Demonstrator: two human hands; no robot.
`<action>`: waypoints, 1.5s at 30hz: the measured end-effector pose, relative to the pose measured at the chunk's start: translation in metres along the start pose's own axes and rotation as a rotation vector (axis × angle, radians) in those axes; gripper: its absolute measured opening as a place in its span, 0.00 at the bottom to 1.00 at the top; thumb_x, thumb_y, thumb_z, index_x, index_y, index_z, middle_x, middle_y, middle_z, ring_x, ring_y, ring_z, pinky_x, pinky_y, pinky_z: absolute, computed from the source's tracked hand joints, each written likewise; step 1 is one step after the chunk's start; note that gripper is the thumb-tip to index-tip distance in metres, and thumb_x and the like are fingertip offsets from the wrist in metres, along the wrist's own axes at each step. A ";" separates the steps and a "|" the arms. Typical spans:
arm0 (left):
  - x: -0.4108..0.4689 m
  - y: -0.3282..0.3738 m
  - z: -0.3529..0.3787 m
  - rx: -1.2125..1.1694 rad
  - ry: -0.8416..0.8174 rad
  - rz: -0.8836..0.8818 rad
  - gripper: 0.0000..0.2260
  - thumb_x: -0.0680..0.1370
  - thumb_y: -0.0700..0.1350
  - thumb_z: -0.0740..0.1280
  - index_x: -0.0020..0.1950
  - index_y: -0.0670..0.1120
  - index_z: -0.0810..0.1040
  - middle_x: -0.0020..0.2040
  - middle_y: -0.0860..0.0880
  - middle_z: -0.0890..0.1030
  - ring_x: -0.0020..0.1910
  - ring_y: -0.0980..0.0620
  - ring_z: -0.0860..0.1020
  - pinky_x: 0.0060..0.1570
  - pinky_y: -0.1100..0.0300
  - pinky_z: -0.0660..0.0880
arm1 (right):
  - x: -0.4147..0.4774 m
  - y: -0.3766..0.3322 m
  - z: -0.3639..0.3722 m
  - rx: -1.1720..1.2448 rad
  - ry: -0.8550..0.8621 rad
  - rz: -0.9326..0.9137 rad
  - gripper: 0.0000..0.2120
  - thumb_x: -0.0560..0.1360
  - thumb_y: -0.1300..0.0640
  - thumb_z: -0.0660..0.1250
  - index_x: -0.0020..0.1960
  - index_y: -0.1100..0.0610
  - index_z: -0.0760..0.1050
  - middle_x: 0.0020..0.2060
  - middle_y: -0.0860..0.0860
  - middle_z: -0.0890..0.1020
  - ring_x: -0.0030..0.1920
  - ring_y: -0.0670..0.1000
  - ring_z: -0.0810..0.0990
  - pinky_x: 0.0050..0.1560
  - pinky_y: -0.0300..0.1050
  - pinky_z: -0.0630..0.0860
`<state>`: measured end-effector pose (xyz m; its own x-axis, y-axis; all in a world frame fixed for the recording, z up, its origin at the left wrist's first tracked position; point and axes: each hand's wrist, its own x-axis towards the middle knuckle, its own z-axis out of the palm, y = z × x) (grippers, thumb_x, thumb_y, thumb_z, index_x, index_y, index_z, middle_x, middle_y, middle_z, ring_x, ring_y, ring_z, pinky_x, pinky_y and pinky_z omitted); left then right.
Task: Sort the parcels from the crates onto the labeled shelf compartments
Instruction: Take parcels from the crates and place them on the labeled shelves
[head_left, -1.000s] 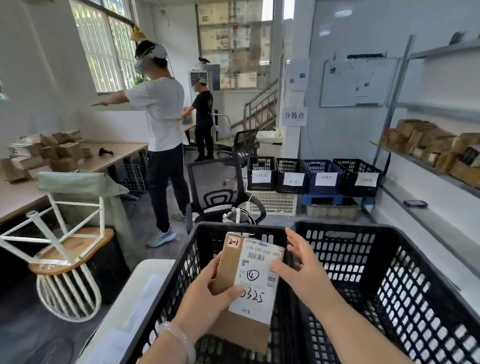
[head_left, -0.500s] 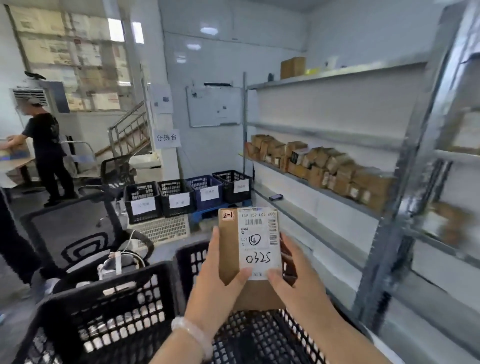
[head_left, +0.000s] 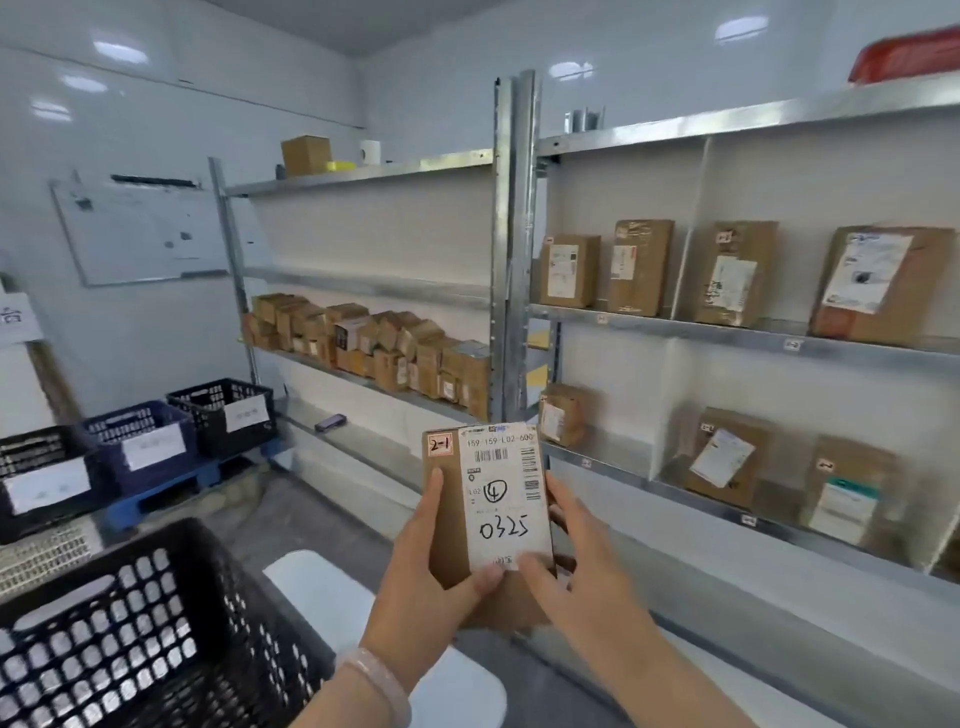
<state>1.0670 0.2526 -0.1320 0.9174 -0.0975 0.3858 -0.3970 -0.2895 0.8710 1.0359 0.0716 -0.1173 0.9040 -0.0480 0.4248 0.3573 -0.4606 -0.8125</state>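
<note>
Lower centre of frame: one parcel (head_left: 452, 525), a brown box held up in the air by both hands and touching no shelf. Its long axis is vertical and the label faces the camera, marked "2-1", a circled 4 and "0325". Left hand (head_left: 421, 587) grips the left edge, right hand (head_left: 582, 566) the right edge. Fingers (head_left: 435, 493) of both are curled onto the box, thumbs close together at the label's bottom. Key relation: the divided shelf (head_left: 675, 332) lies right of and above the parcel in frame, so the right hand is nearer. The lower row's leftmost compartment (head_left: 618, 395) sits just up-right of the parcel's top corner. That is the probable target if "2-1" means row two, slot one, but the edge tags are too small to read. The parcel would likely go in upright, as the shelved ones stand. Counts: 1 held parcel, 2 hands. Divided shelf has 4 parcels on the upper row and 3 visible on the lower, with the right edge cut off. The open shelf (head_left: 363, 179) at mid-left carries a packed pile, uncountable. 1 near black crate (head_left: 130, 623) at lower left; 3 labelled crates (head_left: 140, 441) at the left edge: black, blue, black.
</note>
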 end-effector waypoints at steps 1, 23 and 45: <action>0.005 0.003 0.023 -0.023 -0.020 0.014 0.48 0.68 0.53 0.79 0.66 0.83 0.46 0.67 0.72 0.63 0.64 0.71 0.66 0.64 0.61 0.68 | -0.001 0.011 -0.020 -0.027 0.017 0.012 0.36 0.72 0.47 0.68 0.71 0.28 0.54 0.65 0.27 0.67 0.66 0.31 0.64 0.59 0.40 0.75; 0.131 -0.029 0.256 -0.037 -0.253 -0.006 0.47 0.67 0.56 0.78 0.72 0.77 0.49 0.70 0.64 0.66 0.69 0.57 0.67 0.68 0.46 0.71 | 0.041 0.166 -0.196 -0.755 -0.001 0.104 0.37 0.76 0.38 0.59 0.65 0.23 0.30 0.76 0.35 0.46 0.75 0.43 0.50 0.73 0.45 0.55; 0.420 -0.193 0.360 -0.052 -0.405 -0.113 0.51 0.69 0.53 0.79 0.70 0.79 0.41 0.73 0.57 0.63 0.71 0.56 0.64 0.72 0.46 0.66 | 0.284 0.331 -0.155 -0.885 -0.161 0.342 0.35 0.75 0.33 0.54 0.62 0.24 0.25 0.74 0.32 0.41 0.75 0.40 0.48 0.72 0.37 0.52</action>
<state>1.5387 -0.0752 -0.2476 0.8876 -0.4373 0.1448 -0.2843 -0.2727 0.9191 1.3742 -0.2321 -0.2038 0.9713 -0.2121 0.1072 -0.1788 -0.9493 -0.2588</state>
